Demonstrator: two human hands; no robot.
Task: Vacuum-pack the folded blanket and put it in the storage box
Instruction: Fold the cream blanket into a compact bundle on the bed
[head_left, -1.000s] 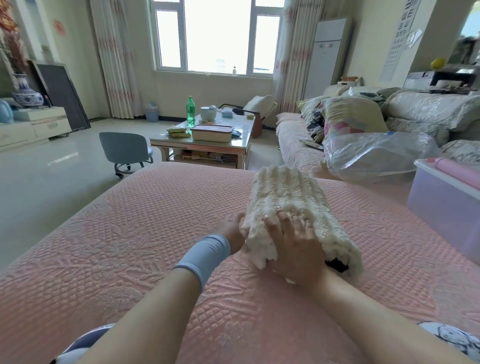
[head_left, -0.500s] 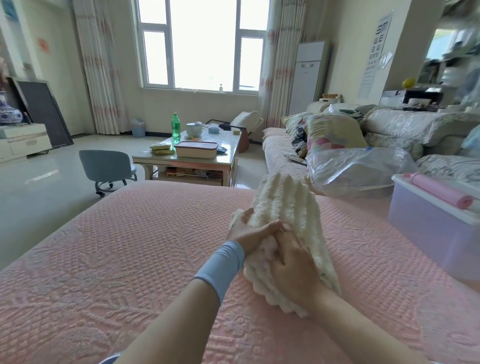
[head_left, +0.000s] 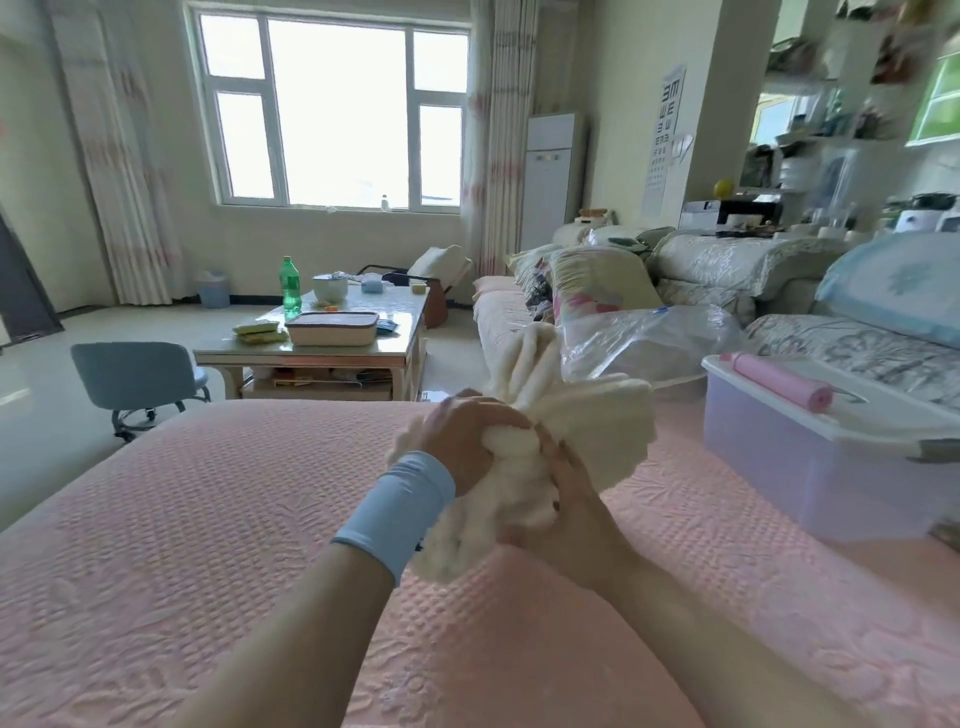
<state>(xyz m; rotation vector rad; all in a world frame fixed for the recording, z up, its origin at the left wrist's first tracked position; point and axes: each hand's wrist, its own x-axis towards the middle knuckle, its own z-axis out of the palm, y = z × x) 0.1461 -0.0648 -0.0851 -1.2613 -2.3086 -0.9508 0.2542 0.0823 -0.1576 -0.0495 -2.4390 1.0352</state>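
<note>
A pink quilted bed cover (head_left: 208, 519) fills the near part of the head view, and both forearms reach forward over it. The left wrist wears a pale blue wristband (head_left: 400, 509). The left hand (head_left: 467, 441) has its fingers curled over the top of a bunched cream blanket (head_left: 597, 431). The right hand (head_left: 576, 514) grips the same bundle from the right side, its fingers dug into the fabric. The two hands are close together, with the blanket squeezed between them. The blanket is held up over the middle of the bed. Its far end fans out upward and to the right, and its near end hangs low by the wristband. Whether that end touches the bed cover cannot be told.

To the right, at the edge of the bed, stands a translucent lilac storage box (head_left: 810, 467) with its white lid on. A pink roll (head_left: 779, 382) lies on the lid. Just beyond the blanket, a clear plastic bag (head_left: 649, 343) rests on a sofa (head_left: 727, 270) heaped with cushions.

Farther off on the left, a small blue chair (head_left: 135, 374) stands on the floor beside a low bench (head_left: 311, 358). The bench carries a green bottle (head_left: 290, 286) and a lidded container (head_left: 332, 328). At the far wall are a wide window (head_left: 332, 104), curtains, a tall white unit (head_left: 550, 176) and an eye chart (head_left: 667, 130).
</note>
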